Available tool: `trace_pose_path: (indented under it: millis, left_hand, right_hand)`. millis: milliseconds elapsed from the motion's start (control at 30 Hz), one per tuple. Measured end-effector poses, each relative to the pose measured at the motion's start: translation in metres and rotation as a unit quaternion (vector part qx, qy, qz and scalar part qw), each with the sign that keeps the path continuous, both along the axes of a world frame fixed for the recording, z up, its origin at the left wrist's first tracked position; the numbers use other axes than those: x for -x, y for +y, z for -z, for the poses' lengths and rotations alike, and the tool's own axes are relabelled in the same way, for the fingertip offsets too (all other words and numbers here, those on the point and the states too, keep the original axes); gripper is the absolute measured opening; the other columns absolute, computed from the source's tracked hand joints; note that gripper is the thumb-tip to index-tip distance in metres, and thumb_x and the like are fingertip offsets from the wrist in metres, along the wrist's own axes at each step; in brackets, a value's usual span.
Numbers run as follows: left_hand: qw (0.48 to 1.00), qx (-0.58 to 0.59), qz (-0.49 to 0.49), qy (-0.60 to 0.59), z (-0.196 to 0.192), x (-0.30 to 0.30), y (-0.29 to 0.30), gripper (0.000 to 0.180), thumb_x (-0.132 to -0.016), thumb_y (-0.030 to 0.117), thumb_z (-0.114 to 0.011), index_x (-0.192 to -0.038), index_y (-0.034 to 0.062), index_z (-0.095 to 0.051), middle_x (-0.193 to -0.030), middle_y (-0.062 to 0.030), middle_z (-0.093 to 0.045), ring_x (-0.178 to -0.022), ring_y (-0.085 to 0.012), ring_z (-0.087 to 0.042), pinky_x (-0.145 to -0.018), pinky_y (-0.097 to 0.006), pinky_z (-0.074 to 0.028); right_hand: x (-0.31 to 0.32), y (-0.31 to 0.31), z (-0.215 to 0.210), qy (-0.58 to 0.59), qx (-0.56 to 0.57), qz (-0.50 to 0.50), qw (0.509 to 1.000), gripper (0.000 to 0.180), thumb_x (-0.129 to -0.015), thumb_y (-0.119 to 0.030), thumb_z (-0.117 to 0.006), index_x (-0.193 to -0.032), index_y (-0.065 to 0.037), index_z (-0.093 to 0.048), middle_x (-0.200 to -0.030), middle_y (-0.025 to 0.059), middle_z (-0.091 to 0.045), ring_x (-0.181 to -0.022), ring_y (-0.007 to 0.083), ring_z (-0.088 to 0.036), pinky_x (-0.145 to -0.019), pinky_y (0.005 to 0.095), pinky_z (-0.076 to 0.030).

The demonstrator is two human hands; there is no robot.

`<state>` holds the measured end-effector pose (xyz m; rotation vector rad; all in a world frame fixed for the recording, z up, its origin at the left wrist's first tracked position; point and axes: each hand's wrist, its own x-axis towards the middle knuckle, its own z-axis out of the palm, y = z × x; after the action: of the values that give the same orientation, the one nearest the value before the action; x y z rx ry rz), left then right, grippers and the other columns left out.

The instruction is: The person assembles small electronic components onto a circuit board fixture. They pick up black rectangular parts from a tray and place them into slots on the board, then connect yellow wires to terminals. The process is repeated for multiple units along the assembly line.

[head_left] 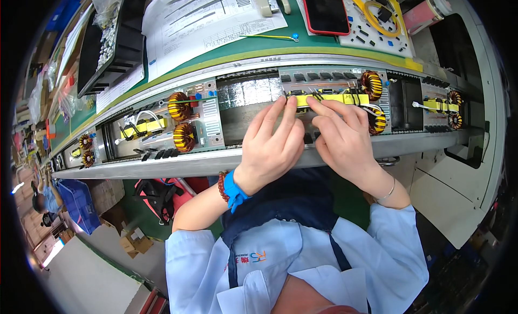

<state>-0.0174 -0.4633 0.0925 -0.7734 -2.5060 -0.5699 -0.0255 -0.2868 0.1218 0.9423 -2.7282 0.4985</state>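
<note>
Fingertips of our left hand and right hand touch the yellow block on the board right of centre, any pinch unclear; coils already sit there, what remains we cannot tell.

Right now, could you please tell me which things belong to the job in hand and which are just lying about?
Likely in the job:
yellow block, at the left hand and right hand
board beneath it
coils on the board

Seemingly lying about:
phone
blue crate
cardboard box
</note>
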Motion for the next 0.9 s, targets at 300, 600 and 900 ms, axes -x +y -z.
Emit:
trace_pose_path:
  millis: [300, 600, 900]
  left_hand:
    - [1.000, 0.004, -0.010, 0.029, 0.006, -0.004, 0.004, 0.018, -0.071, 0.010, -0.064, -0.086, 0.0014, -0.061, -0.115, -0.0191, -0.063, -0.102, -0.0331, -0.062, -0.080, -0.038, -0.051]
    - [0.999, 0.028, -0.003, 0.028, 0.003, -0.003, 0.002, 0.021, -0.071, 0.017, -0.063, -0.086, 0.0033, -0.058, -0.112, -0.0201, -0.062, -0.101, -0.0332, -0.061, -0.081, -0.039, -0.050]
    - [0.998, -0.033, 0.039, -0.030, -0.030, 0.001, -0.017, 0.025, -0.069, 0.003, -0.068, -0.094, 0.0019, -0.060, -0.115, -0.0140, -0.063, -0.100, -0.0285, -0.060, -0.084, -0.038, -0.046]
  right_hand:
    - [-0.004, -0.008, 0.006, 0.038, -0.017, 0.018, 0.999, 0.011, -0.078, -0.011, -0.059, -0.088, -0.007, -0.058, -0.113, 0.0075, -0.064, -0.105, 0.0188, -0.058, -0.091, 0.0335, -0.040]
    - [-0.006, -0.011, 0.013, 0.043, 0.012, 0.021, 0.999, 0.029, -0.063, 0.000, -0.065, -0.091, -0.004, -0.058, -0.117, 0.0072, -0.063, -0.104, 0.0235, -0.057, -0.092, 0.0388, -0.040]
    - [-0.006, 0.031, -0.026, 0.027, 0.072, 0.088, 0.993, 0.034, -0.069, 0.002, -0.057, -0.103, -0.003, -0.056, -0.118, 0.0101, -0.059, -0.103, 0.0263, -0.056, -0.089, 0.0375, -0.042]
